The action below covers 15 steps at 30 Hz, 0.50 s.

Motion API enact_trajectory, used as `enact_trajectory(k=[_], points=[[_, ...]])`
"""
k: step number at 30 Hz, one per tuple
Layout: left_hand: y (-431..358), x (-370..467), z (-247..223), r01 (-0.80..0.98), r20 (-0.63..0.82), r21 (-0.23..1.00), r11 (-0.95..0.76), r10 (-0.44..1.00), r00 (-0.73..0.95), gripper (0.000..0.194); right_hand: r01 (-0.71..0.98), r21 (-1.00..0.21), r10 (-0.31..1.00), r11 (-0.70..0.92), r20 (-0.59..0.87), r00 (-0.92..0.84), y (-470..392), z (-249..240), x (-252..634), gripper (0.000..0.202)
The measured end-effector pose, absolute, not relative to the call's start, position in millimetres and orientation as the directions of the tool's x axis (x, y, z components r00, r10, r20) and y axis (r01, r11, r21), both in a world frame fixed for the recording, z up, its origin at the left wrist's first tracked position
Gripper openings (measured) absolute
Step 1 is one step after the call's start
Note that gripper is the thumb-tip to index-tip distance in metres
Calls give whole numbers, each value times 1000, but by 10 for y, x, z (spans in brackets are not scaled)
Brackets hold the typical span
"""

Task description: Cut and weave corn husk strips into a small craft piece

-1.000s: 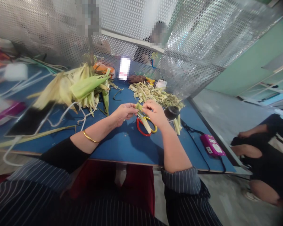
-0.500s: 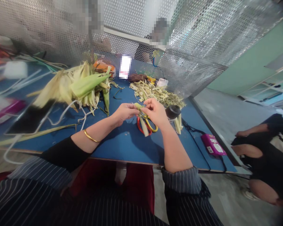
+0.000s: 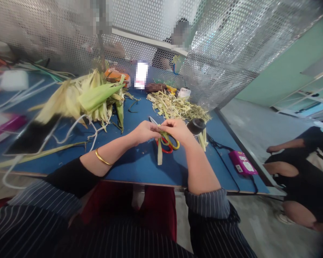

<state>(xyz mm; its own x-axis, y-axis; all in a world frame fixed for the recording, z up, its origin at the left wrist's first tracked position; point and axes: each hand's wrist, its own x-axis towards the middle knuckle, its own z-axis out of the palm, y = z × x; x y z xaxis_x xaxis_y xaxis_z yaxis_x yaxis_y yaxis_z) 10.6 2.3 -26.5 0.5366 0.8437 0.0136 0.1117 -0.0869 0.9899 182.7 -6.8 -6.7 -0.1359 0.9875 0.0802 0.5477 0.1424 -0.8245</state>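
My left hand and my right hand meet over the middle of the blue table. Between their fingertips they pinch a pale green strip of corn husk, whose free end hangs down toward me. Beneath the hands lies a pair of scissors with one red and one yellow handle loop; the blade tips stick out past my fingers on the far side. Just right of my right hand stands a small black round object, with cut husk pieces beside it.
Corn husks are heaped at the left, near a dark phone and white cable. Shredded husk lies behind my hands. A purple packet sits at the right edge. A perforated screen stands behind; a person sits at right.
My hands have come closer together and slightly lower. The husk strip now hangs more nearly straight down, and more of the scissor blades shows beyond my fingers.
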Motion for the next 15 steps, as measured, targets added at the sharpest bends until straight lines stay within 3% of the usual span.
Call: enact_trajectory(k=[8, 15], points=[[23, 116, -340, 183, -27, 972, -147, 704, 710, 8, 256, -951, 980, 174, 192, 45, -72, -88, 1715, 23], [93, 81, -371, 204, 4, 948, -244, 651, 759, 15, 105, -937, 934, 333, 343, 96, -50, -160, 1649, 20]])
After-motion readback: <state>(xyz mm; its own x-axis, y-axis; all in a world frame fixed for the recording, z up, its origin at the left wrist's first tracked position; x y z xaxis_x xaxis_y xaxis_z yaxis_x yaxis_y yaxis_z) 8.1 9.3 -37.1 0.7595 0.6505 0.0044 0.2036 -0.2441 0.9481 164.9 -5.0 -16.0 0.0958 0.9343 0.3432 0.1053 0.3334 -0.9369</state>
